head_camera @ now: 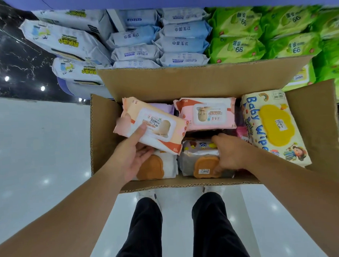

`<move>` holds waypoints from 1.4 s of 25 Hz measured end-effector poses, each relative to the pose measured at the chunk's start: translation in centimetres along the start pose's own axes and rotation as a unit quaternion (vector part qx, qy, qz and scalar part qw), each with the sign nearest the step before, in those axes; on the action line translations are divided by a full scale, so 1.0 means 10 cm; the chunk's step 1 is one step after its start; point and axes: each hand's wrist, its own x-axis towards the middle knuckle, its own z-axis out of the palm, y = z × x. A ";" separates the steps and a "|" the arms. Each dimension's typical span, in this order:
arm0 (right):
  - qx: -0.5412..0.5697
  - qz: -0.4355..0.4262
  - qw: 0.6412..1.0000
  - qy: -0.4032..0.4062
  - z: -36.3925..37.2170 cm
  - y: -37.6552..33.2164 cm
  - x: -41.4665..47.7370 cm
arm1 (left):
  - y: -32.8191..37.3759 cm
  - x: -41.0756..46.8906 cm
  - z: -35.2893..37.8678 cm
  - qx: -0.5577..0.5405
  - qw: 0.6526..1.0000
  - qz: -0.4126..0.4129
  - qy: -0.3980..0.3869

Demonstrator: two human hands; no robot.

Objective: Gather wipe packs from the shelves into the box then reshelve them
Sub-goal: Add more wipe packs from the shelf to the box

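Head view, one item group: open cardboard box (182, 79) on a pale glossy floor (40, 152), standing just in front of the shelves, its far flap raised and covering the lowest shelf stock. Contents, left to right: orange-and-white pack (155, 127), lifted at a tilt above the near-left corner, held by the left hand (135, 156) with the thumb on top by the price sticker and the fingers curled beneath; under it a white pack with a brown lid (158, 167), half hidden; a purple pack (164, 107) at the far left, only a corner showing; pink pack (206, 113) lying flat at the far middle; grey pack (198, 156) with a brown lid at the near middle, gripped by the right hand (231, 155), fingers hooked over its far edge and thumb at its near side; a "Baby Wipes" pack (274, 128) with a yellow lid leaning along the right wall. A red or pink item between these is mostly covered and cannot be identified. Shelves beyond: white packs (65, 41) left, pale blue packs (161, 42) centre, green packs (267, 28) right, blurred and cut off at the frame edge. Near edge: black trouser legs (141, 235) and white shoes, partly hidden by the box.
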 end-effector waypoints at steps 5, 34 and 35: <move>0.169 0.045 0.983 0.058 -0.36 0.07 -0.61 | -0.03 -0.10 0.08 -0.052 0.998 0.001 0.044; 0.595 -0.246 0.721 0.257 -3.00 -1.76 -1.26 | 2.61 -1.57 0.20 0.189 0.891 0.388 -0.139; 0.559 -0.261 0.744 0.258 -3.08 -1.80 -1.21 | 2.74 -1.55 0.17 0.212 0.883 0.395 -0.138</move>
